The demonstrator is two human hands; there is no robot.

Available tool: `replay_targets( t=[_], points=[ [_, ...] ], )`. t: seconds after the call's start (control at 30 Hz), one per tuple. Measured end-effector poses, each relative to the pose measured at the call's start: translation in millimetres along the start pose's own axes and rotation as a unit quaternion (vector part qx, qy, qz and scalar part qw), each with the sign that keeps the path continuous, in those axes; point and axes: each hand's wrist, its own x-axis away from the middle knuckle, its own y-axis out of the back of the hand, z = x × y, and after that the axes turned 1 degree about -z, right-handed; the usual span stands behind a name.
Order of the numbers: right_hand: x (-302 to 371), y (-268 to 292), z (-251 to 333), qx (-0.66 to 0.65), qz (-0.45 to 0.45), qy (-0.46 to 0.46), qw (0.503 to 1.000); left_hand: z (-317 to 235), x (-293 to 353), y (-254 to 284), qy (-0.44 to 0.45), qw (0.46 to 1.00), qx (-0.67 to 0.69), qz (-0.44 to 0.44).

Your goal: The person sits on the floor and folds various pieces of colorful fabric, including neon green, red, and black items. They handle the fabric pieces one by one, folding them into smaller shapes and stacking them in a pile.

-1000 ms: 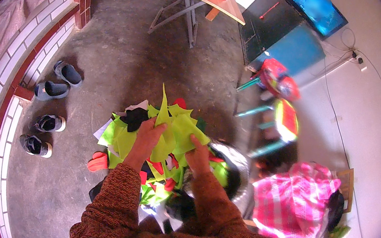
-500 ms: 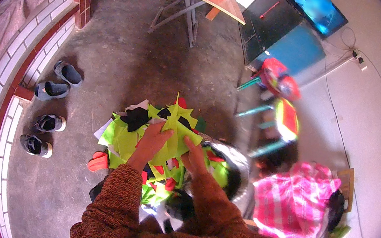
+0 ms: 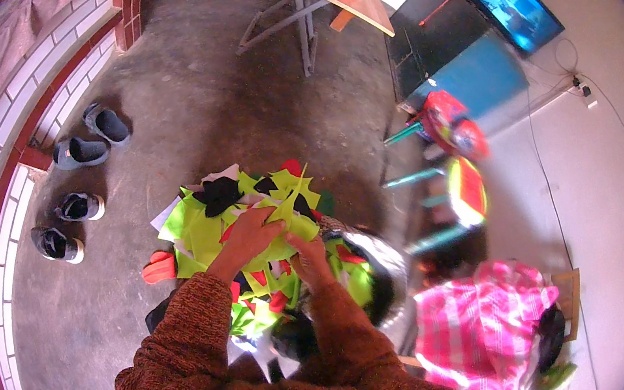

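Both hands are together over a heap of cloth scraps (image 3: 193, 228), mostly lime yellow-green with black, red and white bits mixed in. My left hand (image 3: 252, 235) pinches a pointed lime-yellow cloth piece (image 3: 299, 219) near its middle. On the same piece, closer to me, my right hand (image 3: 308, 259) has its fingers closed at the edge. The two hands nearly touch. More scraps (image 3: 260, 292) in lime and red spread below my hands, partly covered by my sleeves. Beside my right forearm, a shiny silvery rim (image 3: 391, 260) curves round further lime scraps.
A red-orange object (image 3: 159, 267) lies left of the heap. Dark shoes (image 3: 86, 151) line the left wall. At right are small colourful chairs (image 3: 466, 193) and a pink checked cloth (image 3: 466, 325). Ahead stand a table (image 3: 333, 2), a dark-topped cabinet (image 3: 439, 29) and a lit screen (image 3: 515, 5).
My right hand has moved up and left, closer to my left hand. The held cloth piece has been drawn in, its upright point now lower and folded. The whole view has shifted slightly.
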Motion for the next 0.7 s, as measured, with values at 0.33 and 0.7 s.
replay_targets(
  t=[0.33,0.7],
  points=[
    [-1.5,-7.5,1.4,0.067,-0.114,-0.046,0.99,-5.2,3.6,-0.3,-0.058,0.997,-0.043,-0.039],
    [-1.7,-3.2,0.7,0.035,-0.111,0.004,0.993,-10.3,9.5,2.6,-0.009,0.977,-0.205,-0.062]
  ],
)
